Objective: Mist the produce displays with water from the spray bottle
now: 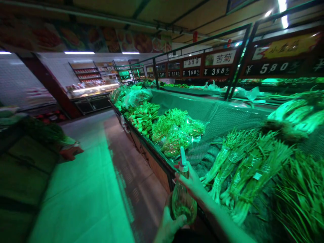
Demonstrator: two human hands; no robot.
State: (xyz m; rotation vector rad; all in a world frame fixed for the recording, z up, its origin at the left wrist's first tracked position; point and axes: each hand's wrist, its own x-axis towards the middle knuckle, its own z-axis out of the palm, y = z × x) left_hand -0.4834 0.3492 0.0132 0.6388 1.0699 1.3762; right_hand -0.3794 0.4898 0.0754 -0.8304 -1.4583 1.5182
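Note:
A clear spray bottle [184, 199] with a pale nozzle stands nearly upright between my hands, low in the view. My left hand [170, 219] wraps round its lower body, the thumb lying across the front. Around the neck, just under the nozzle, my right hand [190, 180] is closed with fingers near the trigger. The trigger itself is mostly hidden. Right beside my right forearm lie tied bunches of long leafy greens [243, 168]. Beyond the bottle, fine-leaved greens in clear plastic [177, 135] rest on the display stand.
The vegetable stand's dark edge [144, 138] runs away ahead of me. Leafy heads [143, 116] and bagged vegetables [131, 96] sit farther along. Price signs [217, 65] hang above on a metal frame [155, 72]. Pale floor [83, 199] stretches left, beside another produce stand [27, 168].

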